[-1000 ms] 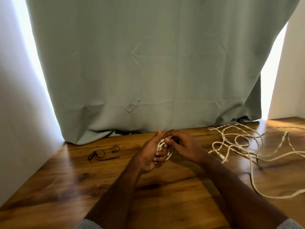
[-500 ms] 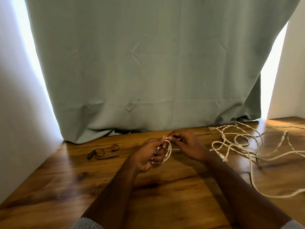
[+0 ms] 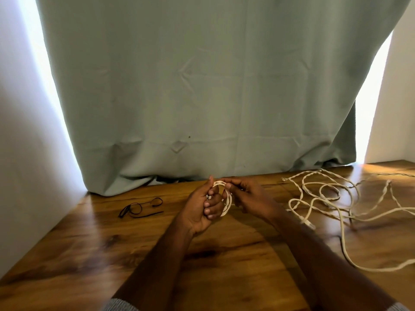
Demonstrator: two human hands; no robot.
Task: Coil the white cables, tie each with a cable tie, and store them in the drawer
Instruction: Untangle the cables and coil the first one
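We see a small coil of white cable (image 3: 226, 199) held up above the wooden table (image 3: 112, 254), between two hands near the middle of the view. The left hand (image 3: 203, 208) has its fingers curled round the near side of the coil, thumb raised along the top of the loop, so it grips the coil firmly. The right hand (image 3: 249, 197) meets it from the other side, its thumb and forefinger pinching the cable at the top of the loop; the remaining fingers of that hand are folded behind the coil, and we cannot tell exactly how they lie. The two hands are touching or nearly touching at the top of the loop. To the right, well apart from the hands, a loose tangle of white cables (image 3: 332, 198) sprawls over the table, with one long strand running toward the near right edge. To the left of the hands, some black cable ties (image 3: 140, 208) lie flat on the wood, partly looped. Behind everything a grey-green curtain (image 3: 202, 86) hangs down to the far edge of the table, with bright light showing at both of its sides. Grey sleeve cuffs show at the bottom of the view.
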